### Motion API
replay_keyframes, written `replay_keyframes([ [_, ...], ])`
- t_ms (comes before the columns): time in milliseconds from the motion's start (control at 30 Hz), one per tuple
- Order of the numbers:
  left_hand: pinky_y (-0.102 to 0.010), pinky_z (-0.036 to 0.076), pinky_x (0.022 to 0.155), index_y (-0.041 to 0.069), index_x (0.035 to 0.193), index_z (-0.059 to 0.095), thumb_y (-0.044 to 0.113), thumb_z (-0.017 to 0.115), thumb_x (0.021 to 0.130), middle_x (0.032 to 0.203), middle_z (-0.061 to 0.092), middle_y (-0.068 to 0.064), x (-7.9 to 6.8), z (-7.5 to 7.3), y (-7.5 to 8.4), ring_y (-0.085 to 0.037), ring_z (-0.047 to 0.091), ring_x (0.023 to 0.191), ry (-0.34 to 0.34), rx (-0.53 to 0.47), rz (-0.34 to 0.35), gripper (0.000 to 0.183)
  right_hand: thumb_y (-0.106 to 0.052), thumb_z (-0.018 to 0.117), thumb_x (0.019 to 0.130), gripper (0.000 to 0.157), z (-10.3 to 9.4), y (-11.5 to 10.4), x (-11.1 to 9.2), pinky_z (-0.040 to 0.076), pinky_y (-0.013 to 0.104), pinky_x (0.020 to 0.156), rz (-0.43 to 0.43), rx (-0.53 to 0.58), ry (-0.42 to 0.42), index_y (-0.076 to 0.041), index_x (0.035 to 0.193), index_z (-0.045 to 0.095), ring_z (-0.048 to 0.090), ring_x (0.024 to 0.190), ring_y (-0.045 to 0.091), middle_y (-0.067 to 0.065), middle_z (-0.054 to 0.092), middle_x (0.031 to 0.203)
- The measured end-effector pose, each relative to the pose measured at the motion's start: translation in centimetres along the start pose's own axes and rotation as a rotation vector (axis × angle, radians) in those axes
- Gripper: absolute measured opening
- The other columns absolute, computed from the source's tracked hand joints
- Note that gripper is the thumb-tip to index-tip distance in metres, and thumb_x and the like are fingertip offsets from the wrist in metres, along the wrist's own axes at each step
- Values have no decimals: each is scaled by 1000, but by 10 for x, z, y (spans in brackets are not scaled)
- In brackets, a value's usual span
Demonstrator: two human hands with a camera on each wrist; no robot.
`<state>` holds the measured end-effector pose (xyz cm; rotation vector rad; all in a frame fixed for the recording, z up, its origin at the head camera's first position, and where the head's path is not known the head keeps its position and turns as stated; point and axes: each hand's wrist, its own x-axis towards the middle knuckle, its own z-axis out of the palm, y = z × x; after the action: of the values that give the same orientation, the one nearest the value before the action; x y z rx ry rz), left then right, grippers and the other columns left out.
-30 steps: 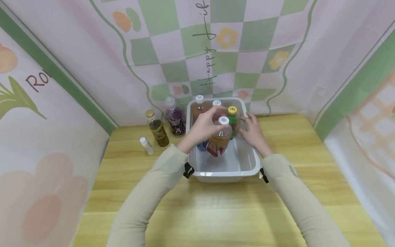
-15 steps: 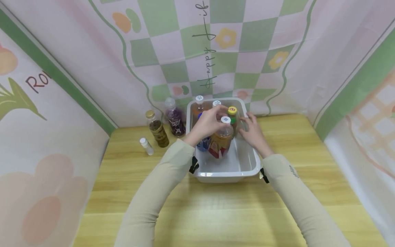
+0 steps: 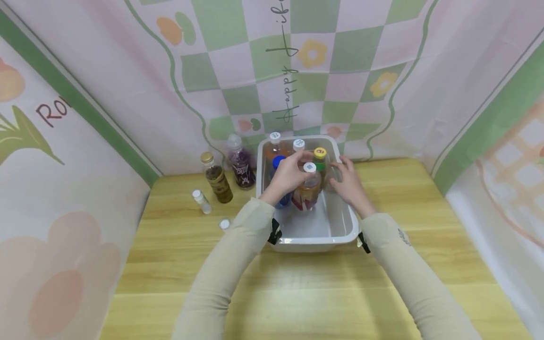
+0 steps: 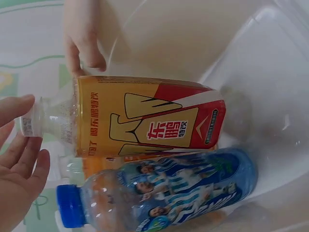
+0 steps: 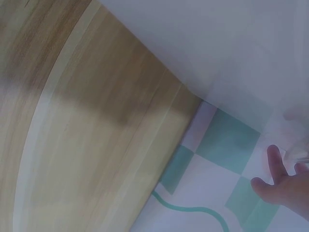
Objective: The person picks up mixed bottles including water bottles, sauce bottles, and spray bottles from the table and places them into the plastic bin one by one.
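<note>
In the head view my left hand (image 3: 290, 177) pinches the white cap (image 3: 310, 167) of an upright drink bottle (image 4: 145, 116) with an orange and red label. This bottle is inside a white plastic basin (image 3: 314, 241). Beside it, a blue-capped bottle (image 4: 169, 193) with a printed blue label leans a little. A yellow-capped bottle (image 3: 320, 160) with green below its cap and two white-capped bottles stand farther back. My right hand (image 3: 349, 184) is over the basin's right rim, fingers apart and loosely bent, near the yellow-capped bottle; it holds nothing visible.
Left of the basin stand a purple bottle (image 3: 241, 165), a gold-capped bottle of dark liquid (image 3: 217, 179) and a small white-capped vial (image 3: 201, 201). Another white cap (image 3: 224, 224) shows by the left sleeve. A printed curtain (image 3: 238, 71) hangs behind the wooden table (image 3: 297, 293).
My left hand and the orange-labelled bottle have shifted slightly right and back inside the basin. More of the blue-capped bottle shows, and a white cap has come into view by the left sleeve.
</note>
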<state>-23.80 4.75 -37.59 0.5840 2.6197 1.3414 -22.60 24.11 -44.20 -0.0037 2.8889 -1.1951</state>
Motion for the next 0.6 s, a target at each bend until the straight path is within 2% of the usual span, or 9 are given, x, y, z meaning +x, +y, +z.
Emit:
replay_keyframes([
  [267,-35,53,97,16,132,52,9,72,82,130,62,-6,-1,8,-8,-21,60,118,27,-98,-85,54,-10,51,92,55,1,-2,-1,28,71,107,14,14,-2,0,144,35,19,141,52,18,3,161],
  [600,-35,51,99,13,128,55,2,72,81,126,64,-8,2,11,-14,-23,60,116,39,-112,-112,52,-10,50,91,56,0,-3,-2,31,72,103,23,8,-3,-1,144,35,19,141,52,17,2,161],
])
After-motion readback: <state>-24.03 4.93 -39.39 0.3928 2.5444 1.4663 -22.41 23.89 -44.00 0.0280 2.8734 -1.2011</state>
